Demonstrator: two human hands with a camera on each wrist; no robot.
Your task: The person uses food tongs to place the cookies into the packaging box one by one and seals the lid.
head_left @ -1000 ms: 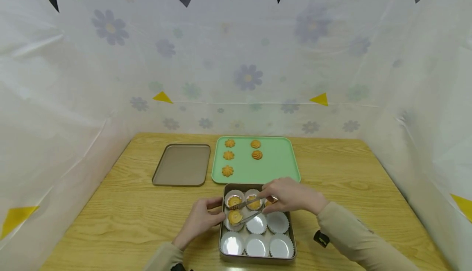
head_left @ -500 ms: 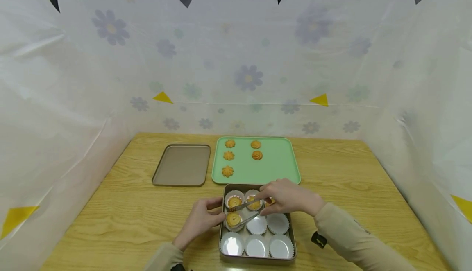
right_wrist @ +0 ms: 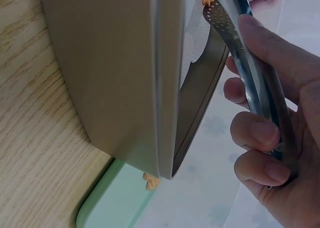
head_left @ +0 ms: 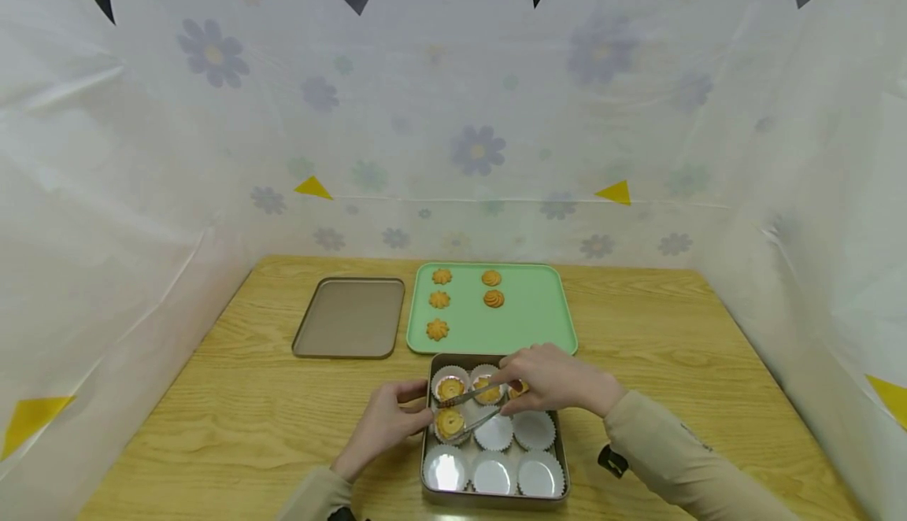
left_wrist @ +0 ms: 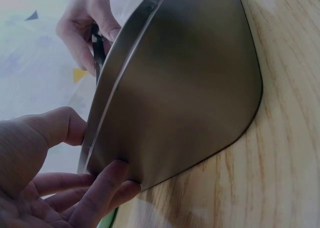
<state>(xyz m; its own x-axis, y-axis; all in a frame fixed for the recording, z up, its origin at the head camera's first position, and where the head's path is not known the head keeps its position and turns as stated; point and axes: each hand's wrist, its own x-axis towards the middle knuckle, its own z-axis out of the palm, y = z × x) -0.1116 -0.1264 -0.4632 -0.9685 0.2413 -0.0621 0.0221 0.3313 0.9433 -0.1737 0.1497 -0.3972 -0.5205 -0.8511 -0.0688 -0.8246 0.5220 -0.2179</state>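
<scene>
Pinching tongs (head_left: 473, 407), right hand (head_left: 556, 379) risks crushing cookie (head_left: 449, 420); left hand (head_left: 386, 423) clasps tin (head_left: 564, 458) at 9 o'clock.

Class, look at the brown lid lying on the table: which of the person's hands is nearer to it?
Left. The left hand grips the tin's left edge, just below the brown lid; the right hand, holding tongs, is over the tin, farther right.

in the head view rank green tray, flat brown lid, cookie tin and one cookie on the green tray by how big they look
1. green tray
2. cookie tin and flat brown lid: look alike, and the tin sits nearer the camera, so unranked
3. cookie, smallest
</scene>
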